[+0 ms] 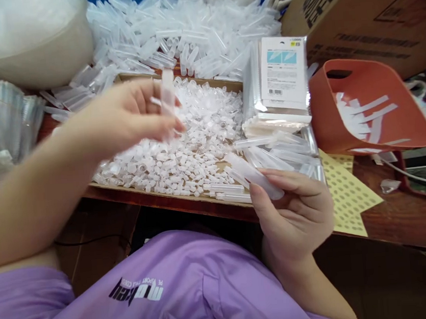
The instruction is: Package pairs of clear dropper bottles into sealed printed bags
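Cardboard tray (pixel 225 85) brimming with small translucent plastic pieces (pixel 176 165); glossy packet stack (pixel 283 75) crowding its right side, tube heap (pixel 187 24) sprawling far, orange bin (pixel 408 105) standing right. Left hand (pixel 132 114) pinching frosted tube (pixel 167 92) above pieces; right hand (pixel 298 209) pinching smooth rounded tube (pixel 256 175) over tray's near right corner.
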Motion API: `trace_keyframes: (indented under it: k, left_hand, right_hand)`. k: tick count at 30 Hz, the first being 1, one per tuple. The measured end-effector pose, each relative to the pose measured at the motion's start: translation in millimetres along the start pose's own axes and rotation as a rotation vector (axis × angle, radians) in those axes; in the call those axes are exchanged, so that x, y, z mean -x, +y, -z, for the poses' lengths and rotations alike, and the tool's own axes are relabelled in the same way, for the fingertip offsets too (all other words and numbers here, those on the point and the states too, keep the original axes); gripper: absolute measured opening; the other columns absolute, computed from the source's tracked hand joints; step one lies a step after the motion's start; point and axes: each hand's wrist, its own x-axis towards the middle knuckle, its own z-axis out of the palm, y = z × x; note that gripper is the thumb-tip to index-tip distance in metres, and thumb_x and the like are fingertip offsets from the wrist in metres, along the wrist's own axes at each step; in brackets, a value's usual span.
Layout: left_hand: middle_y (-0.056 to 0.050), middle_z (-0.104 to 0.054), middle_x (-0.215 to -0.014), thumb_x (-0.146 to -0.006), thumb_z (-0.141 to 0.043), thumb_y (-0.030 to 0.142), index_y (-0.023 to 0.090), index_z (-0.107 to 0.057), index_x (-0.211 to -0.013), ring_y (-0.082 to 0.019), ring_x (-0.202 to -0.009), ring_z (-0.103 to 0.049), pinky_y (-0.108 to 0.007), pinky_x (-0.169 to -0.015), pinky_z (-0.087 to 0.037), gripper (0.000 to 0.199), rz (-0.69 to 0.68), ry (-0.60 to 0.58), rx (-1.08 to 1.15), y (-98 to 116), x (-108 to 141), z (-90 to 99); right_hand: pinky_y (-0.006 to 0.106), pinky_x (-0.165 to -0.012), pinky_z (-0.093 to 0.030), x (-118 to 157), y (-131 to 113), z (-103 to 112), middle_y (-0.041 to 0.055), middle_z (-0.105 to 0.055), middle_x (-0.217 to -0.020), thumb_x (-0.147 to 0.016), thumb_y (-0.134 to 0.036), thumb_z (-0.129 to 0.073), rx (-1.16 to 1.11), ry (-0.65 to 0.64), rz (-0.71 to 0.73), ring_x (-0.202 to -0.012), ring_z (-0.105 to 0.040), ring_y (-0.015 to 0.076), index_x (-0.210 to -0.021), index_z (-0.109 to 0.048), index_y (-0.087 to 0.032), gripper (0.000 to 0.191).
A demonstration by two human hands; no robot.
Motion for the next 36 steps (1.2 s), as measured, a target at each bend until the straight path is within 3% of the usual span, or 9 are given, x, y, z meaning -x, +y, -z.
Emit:
trace_keyframes:
  k: [1,3,6,9,13,20,30,34,36]
  left_hand:
    - [-0.003,-0.076,-0.077,-0.074,-0.073,0.007,0.009,-0.062,-0.095,-0.019,-0.075,-0.072,-0.047,-0.088,-0.053,0.024,0.025,-0.077,0.136,-9,14,-19.0]
    - [-0.005,-0.078,-0.086,-0.08,-0.07,0.013,0.013,-0.062,-0.093,-0.015,-0.07,-0.073,-0.028,-0.071,-0.057,0.016,0.142,-0.196,0.44,-30,35,-55.6]
    - [-0.004,-0.078,-0.095,-0.083,-0.07,0.015,0.016,-0.066,-0.097,-0.015,-0.085,-0.074,-0.024,-0.078,-0.057,0.015,0.122,-0.171,0.756,-58,49,-96.1]
    - [-0.004,-0.077,-0.105,-0.086,-0.068,0.015,0.019,-0.07,-0.103,-0.017,-0.098,-0.073,-0.025,-0.087,-0.056,0.018,0.057,-0.116,0.854,-72,51,-114.3]
    - [-0.004,-0.076,-0.11,-0.088,-0.065,0.016,0.02,-0.072,-0.103,-0.018,-0.1,-0.072,-0.026,-0.085,-0.056,0.017,0.151,-0.131,0.912,-73,51,-120.3]
    - [-0.005,-0.077,-0.092,-0.091,-0.055,0.008,0.013,-0.07,-0.095,-0.013,-0.084,-0.073,-0.018,-0.072,-0.057,0.016,0.268,-0.091,0.949,-62,45,-125.5]
    - [-0.004,-0.075,-0.077,-0.089,-0.058,0.01,0.011,-0.072,-0.08,-0.013,-0.069,-0.072,-0.019,-0.066,-0.059,0.017,0.463,-0.15,0.962,-61,49,-113.2]
    - [-0.009,-0.078,-0.092,-0.088,-0.063,0.015,0.013,-0.071,-0.099,-0.019,-0.076,-0.076,-0.025,-0.066,-0.06,0.013,0.538,-0.282,0.895,-62,67,-97.9]
    - [-0.01,-0.078,-0.092,-0.086,-0.068,0.017,0.013,-0.071,-0.104,-0.021,-0.076,-0.076,-0.026,-0.067,-0.06,0.019,0.581,-0.348,0.902,-69,76,-93.6]
  right_hand:
    - [0.028,-0.081,-0.058,0,0,-1,0.0008,-0.071,-0.094,-0.069,-0.001,-0.077,0.026,0.006,0.045,-0.092,-0.07,0.0146,-0.103,-0.068,-0.025,0.043]
    - [0.031,-0.079,-0.058,2,-1,-2,0.0019,-0.072,-0.094,-0.07,-0.002,-0.077,0.085,-0.023,0.086,-0.09,-0.071,0.0166,-0.105,-0.066,-0.026,0.044]
    - [0.035,-0.078,-0.06,6,-4,-2,0.0034,-0.073,-0.098,-0.071,-0.005,-0.076,0.17,-0.113,0.109,-0.089,-0.072,0.0192,-0.11,-0.063,-0.028,0.046]
    - [0.04,-0.084,-0.06,10,-7,3,0.0036,-0.075,-0.1,-0.075,-0.01,-0.074,0.299,-0.195,0.189,-0.088,-0.073,0.021,-0.116,-0.06,-0.03,0.048]
    - [0.039,-0.093,-0.056,10,-11,10,0.0042,-0.077,-0.099,-0.081,-0.014,-0.07,0.486,-0.34,0.275,-0.09,-0.074,0.0207,-0.12,-0.058,-0.025,0.043]
    - [0.037,-0.097,-0.053,10,-13,10,0.0141,-0.075,-0.108,-0.081,-0.029,-0.072,0.566,-0.425,0.332,-0.104,-0.07,0.0241,-0.123,-0.058,-0.011,0.047]
    - [0.043,-0.094,-0.052,5,-25,18,0.0134,-0.065,-0.109,-0.087,-0.047,-0.062,0.425,-0.515,0.169,-0.107,-0.062,0.025,-0.125,-0.056,-0.017,0.049]
    - [0.036,-0.085,-0.052,-20,-17,35,0.0063,-0.069,-0.099,-0.093,-0.027,-0.055,0.48,-0.431,0.004,-0.095,-0.065,0.0201,-0.106,-0.062,-0.023,0.016]
    - [0.033,-0.078,-0.051,-39,-11,35,0.0045,-0.07,-0.09,-0.091,-0.022,-0.056,0.631,-0.548,-0.038,-0.086,-0.066,0.0194,-0.095,-0.066,-0.022,0.011]
